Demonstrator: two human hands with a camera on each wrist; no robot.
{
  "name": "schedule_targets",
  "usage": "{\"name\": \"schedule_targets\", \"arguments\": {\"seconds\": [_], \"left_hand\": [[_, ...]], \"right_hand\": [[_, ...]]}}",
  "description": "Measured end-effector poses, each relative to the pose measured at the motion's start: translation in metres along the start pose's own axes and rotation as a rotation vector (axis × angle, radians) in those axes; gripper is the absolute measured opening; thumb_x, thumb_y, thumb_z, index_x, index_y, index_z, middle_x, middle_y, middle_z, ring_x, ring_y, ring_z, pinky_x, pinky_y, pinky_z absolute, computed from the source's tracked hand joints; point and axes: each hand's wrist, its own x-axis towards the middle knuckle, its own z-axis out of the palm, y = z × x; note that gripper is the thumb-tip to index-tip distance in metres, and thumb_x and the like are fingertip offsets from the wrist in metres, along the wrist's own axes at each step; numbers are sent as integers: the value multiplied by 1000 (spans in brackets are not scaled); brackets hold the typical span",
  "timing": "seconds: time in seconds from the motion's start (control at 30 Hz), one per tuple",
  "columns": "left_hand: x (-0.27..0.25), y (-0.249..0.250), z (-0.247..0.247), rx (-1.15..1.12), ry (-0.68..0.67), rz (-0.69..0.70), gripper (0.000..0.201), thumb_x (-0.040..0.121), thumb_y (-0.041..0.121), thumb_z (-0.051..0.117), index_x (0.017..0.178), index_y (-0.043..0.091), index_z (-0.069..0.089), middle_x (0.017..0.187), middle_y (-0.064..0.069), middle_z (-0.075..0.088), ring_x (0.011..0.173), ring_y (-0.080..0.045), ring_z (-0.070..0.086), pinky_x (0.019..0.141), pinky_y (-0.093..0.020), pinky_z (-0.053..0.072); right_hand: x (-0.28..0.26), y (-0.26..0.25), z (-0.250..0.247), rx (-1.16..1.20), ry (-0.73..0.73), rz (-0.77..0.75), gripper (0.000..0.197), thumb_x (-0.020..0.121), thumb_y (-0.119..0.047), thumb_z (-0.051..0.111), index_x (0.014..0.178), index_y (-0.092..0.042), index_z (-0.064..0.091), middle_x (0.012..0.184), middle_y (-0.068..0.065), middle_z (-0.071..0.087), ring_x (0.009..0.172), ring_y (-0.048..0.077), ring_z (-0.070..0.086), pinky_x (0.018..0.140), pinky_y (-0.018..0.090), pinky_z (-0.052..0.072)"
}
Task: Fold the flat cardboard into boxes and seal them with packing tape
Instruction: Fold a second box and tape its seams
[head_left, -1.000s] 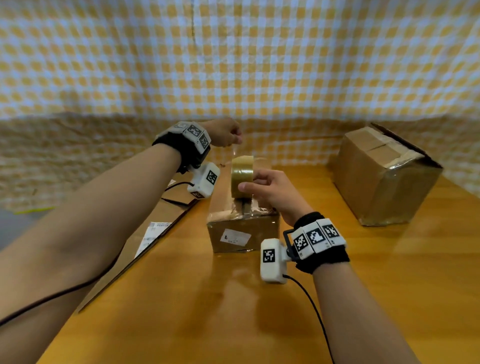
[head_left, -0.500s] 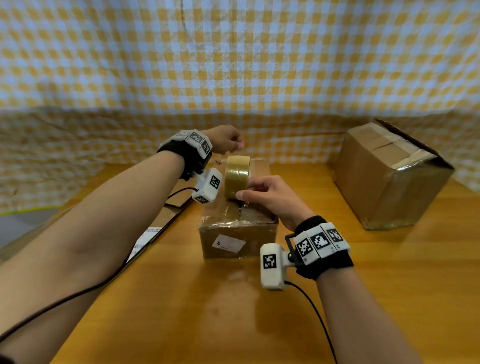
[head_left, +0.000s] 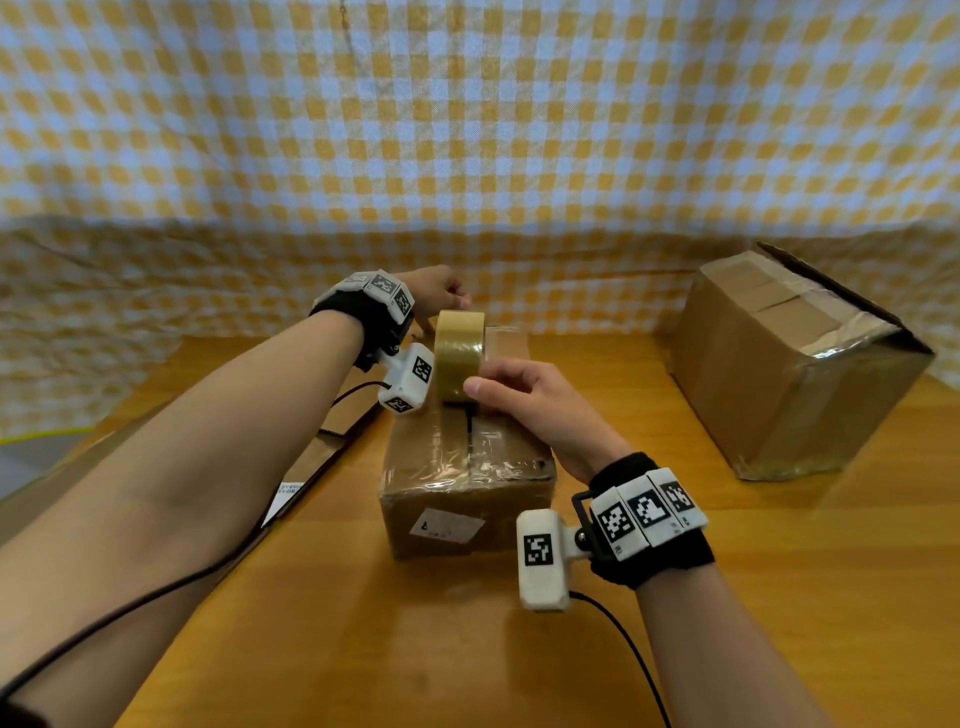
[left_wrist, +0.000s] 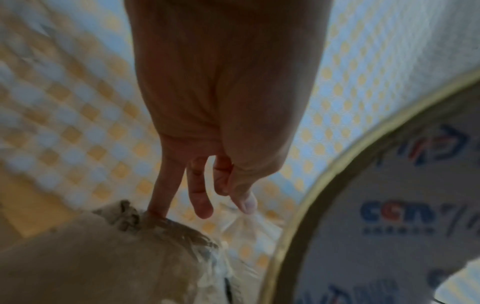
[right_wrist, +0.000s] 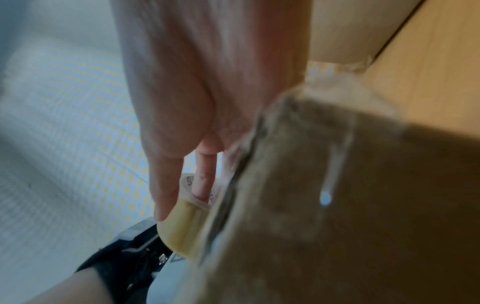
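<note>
Backdrop: yellow-and-white checked cloth (head_left: 519, 130) hangs behind a wooden table (head_left: 415, 649).
Small brown cardboard box (head_left: 467, 467): table centre, top flaps closed, centre seam dark, old clear film wrinkled over its near edge.
Tan roll of packing tape (head_left: 458, 358): upright on edge above the box top, toward 12 o'clock.
Right hand (head_left: 530, 405): thumb on the roll's outer face, fingers through its core, a firm hold.
Left hand (head_left: 439, 293): at 11 o'clock of the roll, thumb and fingertips pinching the clear free tape end (left_wrist: 249, 216); little finger touches the box's far corner.
Handling: tape is thin, sticky and likely to curl; keep it taut. The box looks light and may slide.
Larger taped brown box (head_left: 789, 358): 2 o'clock.
Flat cardboard sheet (head_left: 311, 467): 9 o'clock.
</note>
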Motion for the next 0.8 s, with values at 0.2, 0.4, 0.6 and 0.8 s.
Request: {"name": "schedule_targets", "arguments": {"seconds": [0.2,0.4,0.6,0.8], "left_hand": [[9,-8,-1,15,0,22,16,102,15,51,89,12,59,79,1,57,70,-13,55,51,-24,50],[15,-8,3,84,8,-2,17,101,19,54,95,6,63,78,1,57,73,-15,55,71,-37,54],[19,-16,5,131,33,-15,15,102,18,53,91,10,60,77,1,56,65,-9,51,54,-22,43],[32,-15,9,240,-59,-52,21,98,13,56,100,-4,68,85,-10,61,76,-23,52,64,-29,41]], "right_hand": [[10,3,-2,-121,54,-19,21,91,-12,72,111,-8,72,113,19,70,98,23,68,89,32,56],[14,5,-3,-54,60,-38,20,90,-15,73,109,-7,73,105,15,73,89,17,64,80,29,54],[14,3,-3,86,15,-90,28,96,-7,63,120,9,66,90,10,70,60,-3,61,54,9,45],[19,6,2,83,77,-129,22,95,-12,66,113,-1,72,98,5,76,80,4,66,71,14,49]]}}
